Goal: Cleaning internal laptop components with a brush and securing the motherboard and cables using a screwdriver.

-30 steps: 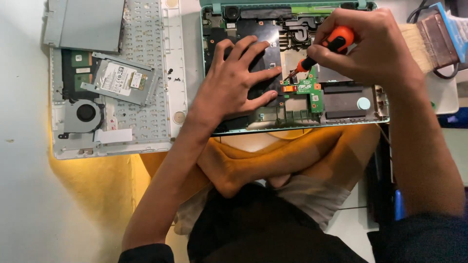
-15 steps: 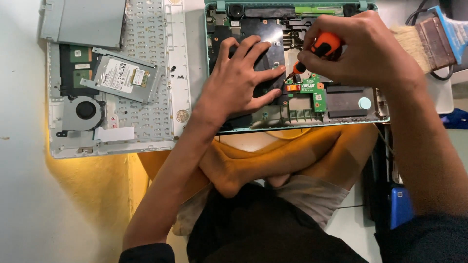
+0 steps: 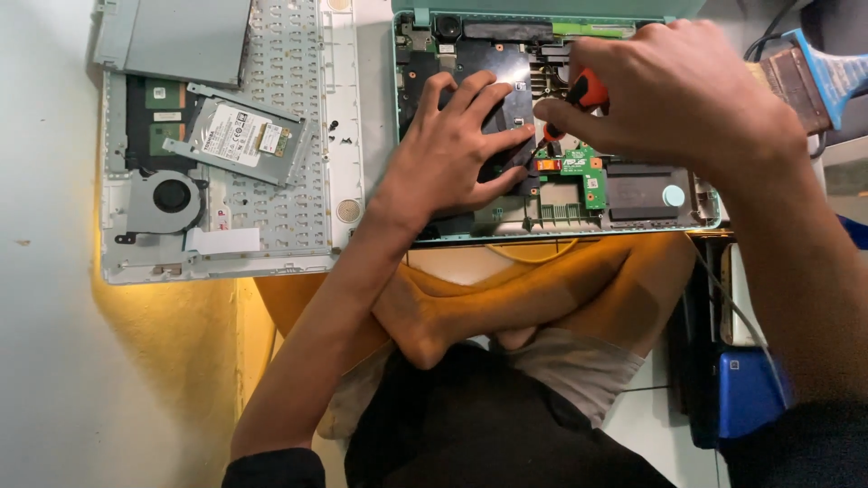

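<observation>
While the right hand (image 3: 674, 95) pinches an orange-handled screwdriver (image 3: 586, 90) between thumb and fingers, its tip points down into the opened laptop base (image 3: 633, 194), near the small green circuit board (image 3: 579, 164); the tip itself is hidden behind the fingers, so the exact screw cannot be told. Left hand (image 3: 457, 149) lies flat with fingers spread, pressed on the dark plate in the middle of the base, steadying it. Base sits on the floor just beyond the person's crossed legs (image 3: 506, 298). Judgement: driver should stay upright over the screw head, with firm downward pressure and slow turns, so the tip does not slip onto the board; the left hand's weight keeps the chassis from rocking. Left of the base lies the detached white keyboard panel (image 3: 298, 136), underside up, carrying a silver hard drive (image 3: 240, 137), a round cooling fan (image 3: 170, 197) and a grey metal cover (image 3: 176, 41). A blue-handled brush (image 3: 809, 77) rests at far right.
</observation>
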